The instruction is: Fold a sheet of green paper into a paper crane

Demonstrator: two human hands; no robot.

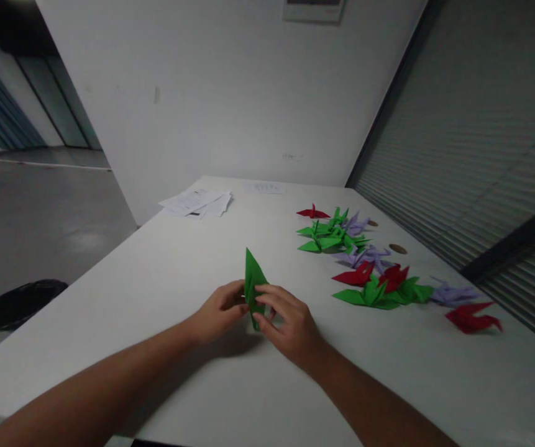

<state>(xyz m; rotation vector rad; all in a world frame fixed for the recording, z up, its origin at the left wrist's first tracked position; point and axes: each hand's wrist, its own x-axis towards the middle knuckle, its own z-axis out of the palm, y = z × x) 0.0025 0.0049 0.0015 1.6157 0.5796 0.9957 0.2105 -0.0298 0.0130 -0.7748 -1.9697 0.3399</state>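
A piece of folded green origami paper point(251, 279) stands upright between my two hands, its pointed tip up, over the middle of the white table. From the left, my left hand point(222, 312) pinches its edge, fingers partly behind the paper. My right hand point(290, 321) grips the other side, with fingers bent and the thumb near the lower end. To the right lie finished paper cranes in green point(330, 238), red point(472, 318) and purple point(453, 292), several of them heaped together.
Loose printed sheets point(197, 202) lie at the table's far left, and another sheet point(264, 187) is near the wall. Round cable holes point(397, 249) sit by the blinds point(476, 143) at right. A black-lined bin point(20, 304) stands on the floor at left.
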